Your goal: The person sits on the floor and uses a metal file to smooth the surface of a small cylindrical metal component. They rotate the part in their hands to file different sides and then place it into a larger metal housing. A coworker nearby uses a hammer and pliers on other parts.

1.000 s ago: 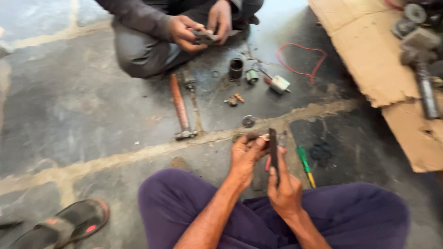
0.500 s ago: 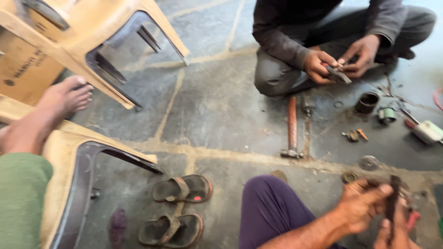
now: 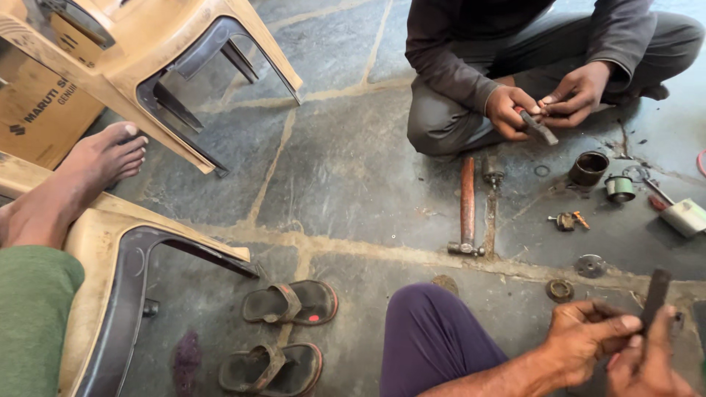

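My left hand [image 3: 588, 338] and my right hand [image 3: 647, 364] meet at the bottom right, both gripping a flat dark metal bar [image 3: 654, 294] that stands upright between the fingers. My purple trouser leg [image 3: 434, 338] lies beneath my forearm. Across from me sits another person [image 3: 515, 59] in grey clothes, whose two hands hold a small dark metal part [image 3: 539, 126].
A hammer with a wooden handle [image 3: 468, 206] lies on the stone floor. Small metal rings, a dark cylinder [image 3: 588, 167] and other parts are scattered at the right. A pair of sandals [image 3: 290, 303] lies near plastic chairs [image 3: 147, 66]. A third person's bare foot [image 3: 103, 158] rests on a chair.
The view has swung left: chairs, sandals and a bare foot came into sight, and my hands with the bar shifted to the bottom right corner.
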